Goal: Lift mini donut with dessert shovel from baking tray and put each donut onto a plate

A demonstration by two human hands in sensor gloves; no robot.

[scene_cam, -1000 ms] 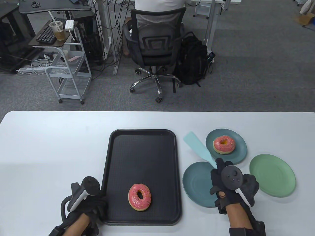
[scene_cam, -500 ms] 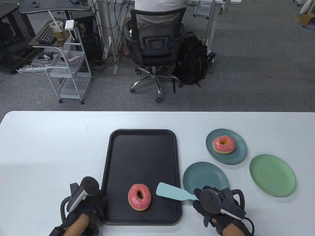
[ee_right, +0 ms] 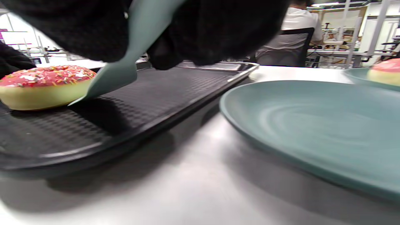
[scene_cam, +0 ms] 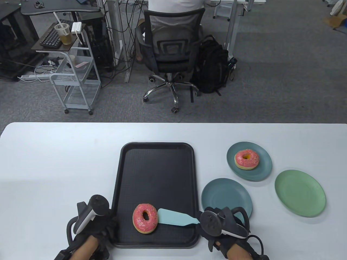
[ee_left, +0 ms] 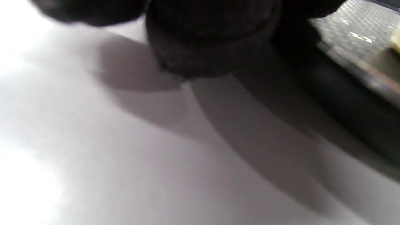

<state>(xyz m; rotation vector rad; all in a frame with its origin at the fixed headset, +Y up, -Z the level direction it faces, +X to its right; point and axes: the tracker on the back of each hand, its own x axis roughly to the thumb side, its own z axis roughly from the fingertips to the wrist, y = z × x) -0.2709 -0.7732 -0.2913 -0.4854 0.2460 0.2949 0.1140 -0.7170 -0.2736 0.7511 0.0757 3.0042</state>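
On the left, the left hand (scene_cam: 93,224) sits on the white table (scene_cam: 54,162), right beside the near left corner of the black baking tray (scene_cam: 156,162). I cannot tell how its fingers lie, because the tracker hides them from above and the left wrist view is dark and blurry. On the tray, near its front edge, lies one pink donut (scene_cam: 145,218) with sprinkles. The light blue dessert shovel (scene_cam: 174,217) lies low over the tray, and its flat front edge touches the donut's right side. From the right wrist view the tip seems to be right at the bottom of the donut, but not under it yet. The right hand (scene_cam: 225,230) wraps its fingers round the shovel's handle, just past the tray's right edge. Next comes an empty blue plate (scene_cam: 226,199). Behind it a second blue plate (scene_cam: 249,161) already holds another pink donut (scene_cam: 246,159), so that part looks done. Farthest right is an empty green plate (scene_cam: 300,192). I think one donut is left: it needs scooping, lifting and setting on a free plate.
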